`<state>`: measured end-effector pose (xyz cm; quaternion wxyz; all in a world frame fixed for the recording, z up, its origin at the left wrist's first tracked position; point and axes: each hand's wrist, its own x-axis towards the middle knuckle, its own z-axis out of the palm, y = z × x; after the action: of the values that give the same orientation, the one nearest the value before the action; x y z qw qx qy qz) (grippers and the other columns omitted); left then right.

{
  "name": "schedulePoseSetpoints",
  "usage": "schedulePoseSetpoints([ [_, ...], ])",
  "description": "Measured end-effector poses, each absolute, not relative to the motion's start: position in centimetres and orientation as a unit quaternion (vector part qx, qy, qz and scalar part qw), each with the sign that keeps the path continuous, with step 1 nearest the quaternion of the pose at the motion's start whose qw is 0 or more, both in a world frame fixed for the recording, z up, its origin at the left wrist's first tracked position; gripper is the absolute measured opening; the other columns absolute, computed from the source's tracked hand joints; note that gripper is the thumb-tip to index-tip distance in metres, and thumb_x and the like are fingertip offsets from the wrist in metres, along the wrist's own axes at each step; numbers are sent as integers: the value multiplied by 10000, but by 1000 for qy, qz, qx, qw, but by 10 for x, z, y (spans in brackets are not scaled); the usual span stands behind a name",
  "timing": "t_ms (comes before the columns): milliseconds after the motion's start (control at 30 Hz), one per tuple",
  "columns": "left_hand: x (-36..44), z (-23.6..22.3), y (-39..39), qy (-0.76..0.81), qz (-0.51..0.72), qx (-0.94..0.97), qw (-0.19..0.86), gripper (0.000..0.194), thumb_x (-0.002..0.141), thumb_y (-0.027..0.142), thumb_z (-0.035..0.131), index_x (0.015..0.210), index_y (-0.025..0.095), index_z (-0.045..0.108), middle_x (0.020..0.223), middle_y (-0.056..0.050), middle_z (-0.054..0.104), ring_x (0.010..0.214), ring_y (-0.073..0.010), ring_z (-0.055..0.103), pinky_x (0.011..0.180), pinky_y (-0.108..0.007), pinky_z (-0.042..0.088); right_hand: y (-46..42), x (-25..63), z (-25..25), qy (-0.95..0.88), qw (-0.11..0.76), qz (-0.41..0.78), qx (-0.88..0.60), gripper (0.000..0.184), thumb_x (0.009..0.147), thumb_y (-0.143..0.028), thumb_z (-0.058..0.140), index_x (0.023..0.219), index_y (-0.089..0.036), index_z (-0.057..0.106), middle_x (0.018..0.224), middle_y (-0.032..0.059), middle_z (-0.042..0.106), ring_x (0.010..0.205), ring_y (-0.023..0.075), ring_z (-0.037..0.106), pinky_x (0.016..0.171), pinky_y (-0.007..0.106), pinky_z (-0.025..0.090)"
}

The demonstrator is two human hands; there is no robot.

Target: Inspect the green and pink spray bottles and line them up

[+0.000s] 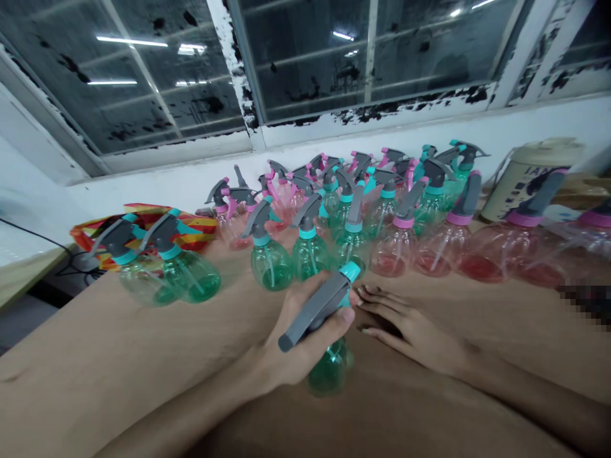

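Note:
My left hand [291, 346] is wrapped round the neck of a green spray bottle [329, 369], just under its grey and turquoise trigger head. Liquid shows in the lower part of that bottle, and its nozzle points away to the upper right. Beside it, my right hand [415, 327] rests low over the table with fingers stretched out and nothing in them. Its fingertips come close to the left hand. Just beyond the hands stand several green spray bottles [271, 264] with turquoise collars and pink spray bottles [394, 254] with pink collars.
More spray bottles crowd the back of the wooden table [143, 362] by the wall. Two green bottles [193, 277] stand at the left, before a red and yellow bag [200, 222]. A large beige jug [525, 172] is at the back right, under the windows [382, 51].

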<state>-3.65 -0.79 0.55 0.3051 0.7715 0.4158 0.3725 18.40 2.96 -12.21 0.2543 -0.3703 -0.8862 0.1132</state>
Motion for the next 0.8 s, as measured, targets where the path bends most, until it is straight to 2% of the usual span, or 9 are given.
schedulePoseSetpoints([
  [67,-36,4,-8,421,367,778,287,189,806,293,508,934,258,643,824,-19,669,680,-172,603,675,-321,509,30,184,-122,-888,248,112,-372,467,904,-437,482,1320,-224,497,1369,66,518,1309,238,406,1071,468,372],
  [133,-36,2,-8,433,355,782,273,247,813,321,498,1007,263,639,718,2,635,575,-157,557,590,-305,485,30,184,-123,-889,238,112,-376,477,909,-444,471,1323,-208,491,1379,67,507,1314,235,398,1077,467,365],
  [200,-36,-2,-8,442,351,782,267,295,803,353,501,1061,262,611,612,29,578,492,-148,504,513,-291,446,30,184,-122,-889,232,112,-377,480,911,-448,464,1327,-210,484,1383,63,503,1316,235,396,1079,469,363],
  [267,-36,-4,-9,448,364,773,264,322,779,364,523,1080,258,569,589,41,561,476,-148,493,492,-289,432,30,184,-122,-890,232,111,-377,472,912,-447,462,1326,-220,484,1379,60,508,1315,233,397,1077,471,364],
  [433,-33,-7,-10,440,433,747,247,384,691,338,637,1028,242,480,817,-14,633,680,-186,595,627,-315,486,29,184,-120,-892,235,108,-372,469,917,-427,459,1341,-224,463,1390,68,494,1321,236,386,1076,486,361],
  [600,-40,-14,-21,461,431,755,181,431,683,340,686,1041,223,477,868,-29,646,754,-205,619,677,-336,503,29,184,-122,-893,240,96,-368,460,910,-442,465,1309,-216,505,1386,78,495,1306,259,407,1061,506,375],
  [800,-58,-17,-45,484,379,769,175,222,813,346,573,974,194,562,990,-64,662,935,-224,626,814,-370,513,29,185,-124,-889,261,96,-365,451,901,-450,475,1296,-238,524,1361,62,525,1297,258,419,1056,495,385],
])
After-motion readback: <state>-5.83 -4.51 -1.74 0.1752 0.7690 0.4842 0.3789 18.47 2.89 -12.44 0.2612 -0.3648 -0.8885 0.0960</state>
